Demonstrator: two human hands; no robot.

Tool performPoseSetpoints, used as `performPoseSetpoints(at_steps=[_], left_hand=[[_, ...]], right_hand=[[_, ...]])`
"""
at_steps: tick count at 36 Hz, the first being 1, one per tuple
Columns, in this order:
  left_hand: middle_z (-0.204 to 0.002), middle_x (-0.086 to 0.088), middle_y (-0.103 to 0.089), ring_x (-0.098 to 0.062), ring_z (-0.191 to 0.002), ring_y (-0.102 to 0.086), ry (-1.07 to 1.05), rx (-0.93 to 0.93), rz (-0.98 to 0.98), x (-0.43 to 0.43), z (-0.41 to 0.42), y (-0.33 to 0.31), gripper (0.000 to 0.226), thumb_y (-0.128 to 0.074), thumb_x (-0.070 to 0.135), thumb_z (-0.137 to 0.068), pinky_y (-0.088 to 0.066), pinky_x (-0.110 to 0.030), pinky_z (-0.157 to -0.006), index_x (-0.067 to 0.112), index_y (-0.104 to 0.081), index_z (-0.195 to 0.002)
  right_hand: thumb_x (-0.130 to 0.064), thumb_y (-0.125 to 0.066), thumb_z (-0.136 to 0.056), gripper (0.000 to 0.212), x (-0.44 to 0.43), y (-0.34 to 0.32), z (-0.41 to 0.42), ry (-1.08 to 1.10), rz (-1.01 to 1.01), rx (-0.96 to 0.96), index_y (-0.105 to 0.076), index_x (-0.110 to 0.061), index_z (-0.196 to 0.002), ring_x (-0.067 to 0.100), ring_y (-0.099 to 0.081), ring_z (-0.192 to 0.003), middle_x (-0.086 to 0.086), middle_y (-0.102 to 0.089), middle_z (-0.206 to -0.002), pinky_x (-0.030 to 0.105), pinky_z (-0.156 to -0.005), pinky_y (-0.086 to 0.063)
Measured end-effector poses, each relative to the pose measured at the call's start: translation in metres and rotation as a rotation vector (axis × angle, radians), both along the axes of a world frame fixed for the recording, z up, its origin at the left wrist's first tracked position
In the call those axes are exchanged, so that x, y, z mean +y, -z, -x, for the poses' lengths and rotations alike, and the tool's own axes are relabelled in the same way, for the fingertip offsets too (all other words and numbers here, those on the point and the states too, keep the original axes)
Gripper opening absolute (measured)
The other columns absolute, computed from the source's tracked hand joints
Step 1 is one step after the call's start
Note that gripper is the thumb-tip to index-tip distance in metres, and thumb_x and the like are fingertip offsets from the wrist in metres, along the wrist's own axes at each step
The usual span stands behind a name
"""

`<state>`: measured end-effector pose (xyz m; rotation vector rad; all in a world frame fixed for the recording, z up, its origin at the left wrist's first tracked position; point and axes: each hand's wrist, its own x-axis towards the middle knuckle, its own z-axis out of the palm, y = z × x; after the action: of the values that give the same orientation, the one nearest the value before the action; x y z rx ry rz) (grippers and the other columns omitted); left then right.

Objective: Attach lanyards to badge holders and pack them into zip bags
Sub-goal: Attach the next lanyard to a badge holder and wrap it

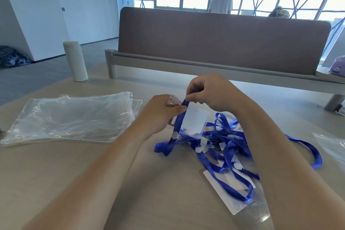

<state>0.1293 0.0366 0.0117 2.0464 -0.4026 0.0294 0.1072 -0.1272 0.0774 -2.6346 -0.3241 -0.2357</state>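
A clear badge holder (196, 119) with a white card inside is held up over the table's middle. My left hand (160, 114) grips its top left corner. My right hand (209, 93) pinches the end of a blue lanyard (177, 127) at the holder's top edge; the strap hangs down with a white snap button on it. Below and to the right lies a tangle of blue lanyards (229, 142) over more badge holders (231, 192). A stack of clear zip bags (71, 117) lies flat at the left.
A white cylindrical bottle (75, 60) stands at the table's far left. A brown divider panel (214, 39) runs along the back. Another clear bag (332, 145) lies at the right edge. A person stands beyond the divider near the windows.
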Motion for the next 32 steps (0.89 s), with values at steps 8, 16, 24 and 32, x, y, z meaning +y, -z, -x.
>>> performPoseSetpoints(at_steps=[8,16,24,32], left_hand=[[-0.095,0.008,-0.069,-0.014,-0.089,-0.063,-0.031,0.096,0.112,-0.002,-0.001,0.0,0.009,-0.066,0.035,-0.093,-0.054,-0.033,-0.081,0.027,-0.066,-0.089],[-0.099,-0.013,-0.074,-0.031,-0.091,-0.073,-0.202,0.293,0.577,0.014,-0.007,-0.002,0.005,-0.064,0.012,-0.094,-0.062,-0.037,-0.067,0.009,-0.067,-0.097],[-0.106,-0.006,-0.072,-0.027,-0.096,-0.07,-0.408,0.252,0.693,0.03,-0.02,-0.006,0.007,-0.061,0.012,-0.097,-0.062,-0.045,-0.082,0.018,-0.065,-0.095],[-0.095,-0.003,-0.072,-0.025,-0.09,-0.071,-0.469,0.162,0.714,0.039,-0.024,-0.012,0.013,-0.064,0.017,-0.096,-0.063,-0.039,-0.078,0.023,-0.063,-0.084]], right_hand=[[-0.025,-0.069,-0.091,0.012,0.009,0.007,-0.003,0.063,-0.031,-0.052,-0.064,-0.02,-0.101,0.017,-0.062,-0.087,-0.001,-0.067,-0.1,0.026,-0.076,-0.05],[-0.041,-0.069,-0.088,0.035,0.028,0.019,-0.005,0.287,-0.143,-0.32,-0.057,-0.024,-0.116,0.014,-0.056,-0.098,-0.006,-0.058,-0.114,0.031,-0.082,-0.048],[-0.066,-0.055,-0.086,0.058,0.057,0.028,-0.001,0.277,0.043,0.225,-0.071,-0.01,-0.078,0.02,-0.071,-0.068,0.002,-0.074,-0.069,0.032,-0.072,-0.054],[-0.047,-0.065,-0.09,0.034,0.07,0.05,-0.005,0.112,-0.277,0.359,-0.074,-0.015,-0.087,0.012,-0.063,-0.074,-0.001,-0.072,-0.077,0.029,-0.077,-0.051]])
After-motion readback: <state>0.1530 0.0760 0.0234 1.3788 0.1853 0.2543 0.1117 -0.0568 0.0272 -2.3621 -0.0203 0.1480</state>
